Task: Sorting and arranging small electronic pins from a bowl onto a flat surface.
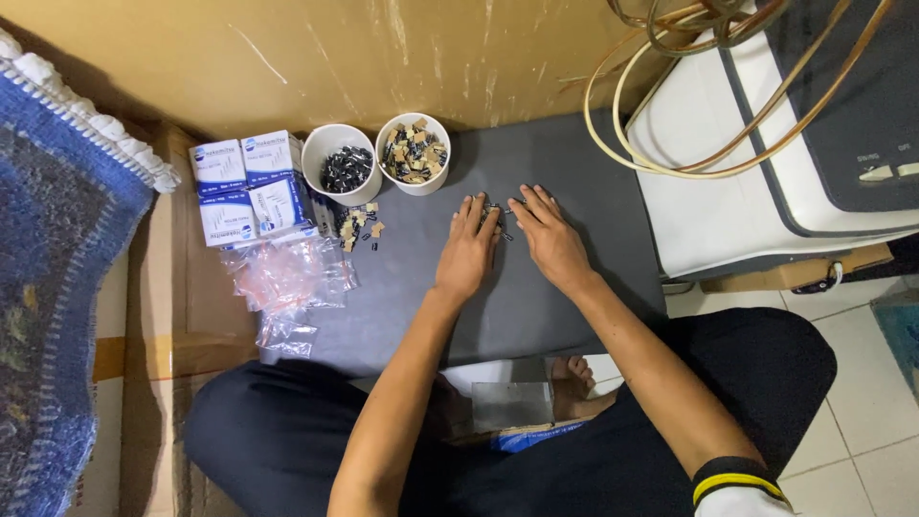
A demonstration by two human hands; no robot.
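My left hand (468, 249) and my right hand (549, 236) lie flat, palms down, side by side on a dark grey mat (536, 316). Their fingertips close around a small heap of tiny dark parts (498, 216) between them. Neither hand grips anything that I can make out. Farther left stand two white cups: one (341, 163) holds small black parts, the other (414, 153) holds black parts mixed with tan paper bits. A few loose parts (359, 228) lie below the cups.
Small white and blue boxes (247, 188) are stacked left of the cups, with clear plastic bags (287, 287) below them. A white machine (775, 144) with looped tan cable (689, 86) stands on the right. A blue rug (57, 287) lies far left. My crossed legs are near.
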